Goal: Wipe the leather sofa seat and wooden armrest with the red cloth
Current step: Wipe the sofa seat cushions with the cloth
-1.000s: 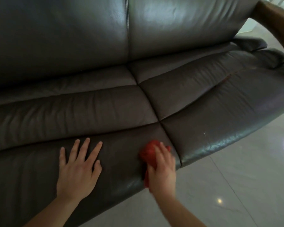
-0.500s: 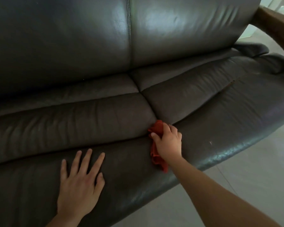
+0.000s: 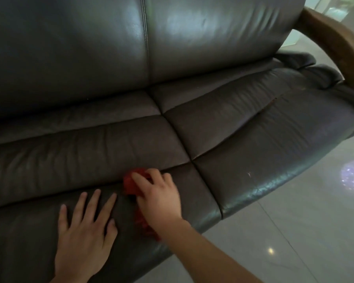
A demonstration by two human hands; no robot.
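The right hand (image 3: 158, 198) is clutching the bunched red cloth (image 3: 133, 183), pressing it into the sofa seat (image 3: 253, 139) crease; at its eight o'clock, the left hand (image 3: 84, 237) is lying flat, fingers spread, probably bracing.

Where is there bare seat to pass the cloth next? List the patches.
Bare: the right cushion, between the centre seam and the wooden armrest; the left cushion's back strip. Crowded: the front left, where the left hand lies flat beside the right hand pressing the red cloth.

The right hand (image 3: 158, 198) hides most of the red cloth (image 3: 131, 183).
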